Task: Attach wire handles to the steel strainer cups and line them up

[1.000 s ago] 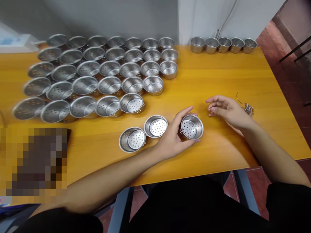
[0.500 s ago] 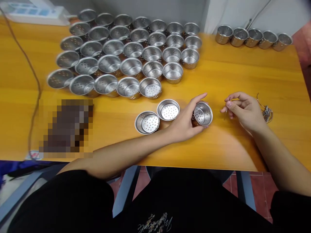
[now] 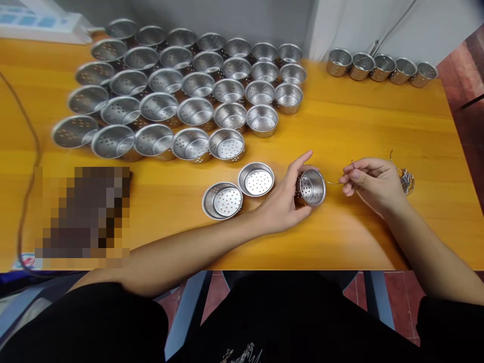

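- Left hand (image 3: pixel 282 204): thumb and fingers, curved partly open, grasp a perforated metal cup (image 3: pixel 311 188) at the hand's three o'clock.
- Right hand (image 3: pixel 378 186): fingertips pinched around a thin wire (image 3: pixel 333 183), which points to nine o'clock, toward the cup's rim; contact unclear.
- Two similar cups (image 3: pixel 256 180) sit at ten o'clock from the left hand.

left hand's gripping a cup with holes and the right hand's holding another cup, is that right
Not quite: the right hand holds a thin wire, not another cup, as the head view shows. The left hand does grip a cup with holes.
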`<action>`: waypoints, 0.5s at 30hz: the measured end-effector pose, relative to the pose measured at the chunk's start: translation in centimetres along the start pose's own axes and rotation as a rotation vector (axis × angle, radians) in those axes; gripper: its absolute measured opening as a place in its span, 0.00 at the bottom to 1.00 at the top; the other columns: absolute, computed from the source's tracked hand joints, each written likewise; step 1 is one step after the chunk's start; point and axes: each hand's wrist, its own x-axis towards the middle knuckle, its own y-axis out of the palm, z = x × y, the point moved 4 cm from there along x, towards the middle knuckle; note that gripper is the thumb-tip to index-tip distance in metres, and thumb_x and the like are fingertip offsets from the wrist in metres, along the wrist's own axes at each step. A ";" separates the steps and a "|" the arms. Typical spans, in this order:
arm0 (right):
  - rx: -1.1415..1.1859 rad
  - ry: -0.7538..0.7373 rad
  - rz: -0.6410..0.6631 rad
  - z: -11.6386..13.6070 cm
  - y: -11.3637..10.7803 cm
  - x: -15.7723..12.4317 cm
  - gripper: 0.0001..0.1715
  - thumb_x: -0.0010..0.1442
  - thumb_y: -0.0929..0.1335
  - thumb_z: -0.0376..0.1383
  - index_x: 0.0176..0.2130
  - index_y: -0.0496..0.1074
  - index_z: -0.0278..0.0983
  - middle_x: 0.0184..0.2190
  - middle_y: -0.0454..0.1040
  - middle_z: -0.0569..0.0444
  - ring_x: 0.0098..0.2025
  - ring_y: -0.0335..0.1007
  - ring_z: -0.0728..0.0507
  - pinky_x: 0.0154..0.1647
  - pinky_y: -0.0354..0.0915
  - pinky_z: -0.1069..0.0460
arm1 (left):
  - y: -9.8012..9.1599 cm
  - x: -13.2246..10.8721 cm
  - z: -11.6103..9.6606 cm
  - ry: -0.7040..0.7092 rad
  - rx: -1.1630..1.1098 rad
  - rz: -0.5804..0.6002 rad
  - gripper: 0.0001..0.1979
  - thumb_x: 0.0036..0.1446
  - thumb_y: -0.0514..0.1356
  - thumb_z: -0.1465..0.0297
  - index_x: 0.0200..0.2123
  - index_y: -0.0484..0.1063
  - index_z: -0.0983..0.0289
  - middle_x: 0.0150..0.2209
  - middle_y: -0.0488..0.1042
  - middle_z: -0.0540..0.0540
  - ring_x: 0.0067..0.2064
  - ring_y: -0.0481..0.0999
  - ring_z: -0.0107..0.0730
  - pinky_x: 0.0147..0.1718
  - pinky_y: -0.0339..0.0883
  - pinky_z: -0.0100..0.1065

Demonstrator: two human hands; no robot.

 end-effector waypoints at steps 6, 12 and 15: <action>0.049 -0.073 0.109 0.6 0.9 -0.5 0.26 0.58 0.89 0.56 0.36 0.86 0.41 0.31 0.88 0.51 0.22 0.83 0.45 0.23 0.82 0.51 | 0.2 -0.1 0.0 0.026 -0.086 -0.039 0.42 0.65 0.78 0.62 0.73 0.60 0.55 0.74 0.73 0.68 0.76 0.77 0.55 0.76 0.74 0.59; 0.031 -0.075 0.172 0.8 1.2 -1.2 0.28 0.66 0.84 0.58 0.37 0.80 0.40 0.31 0.87 0.50 0.19 0.81 0.45 0.19 0.76 0.51 | -0.3 -0.2 -0.7 0.091 0.020 -0.032 0.47 0.63 0.81 0.55 0.77 0.65 0.52 0.71 0.73 0.65 0.74 0.76 0.56 0.76 0.74 0.57; 0.033 -0.090 0.202 1.0 1.1 -1.3 0.25 0.70 0.82 0.57 0.38 0.81 0.41 0.29 0.85 0.52 0.21 0.81 0.44 0.23 0.79 0.49 | -0.2 -0.3 -0.6 0.046 -0.103 -0.034 0.50 0.65 0.80 0.56 0.81 0.59 0.50 0.71 0.74 0.63 0.70 0.80 0.53 0.72 0.78 0.55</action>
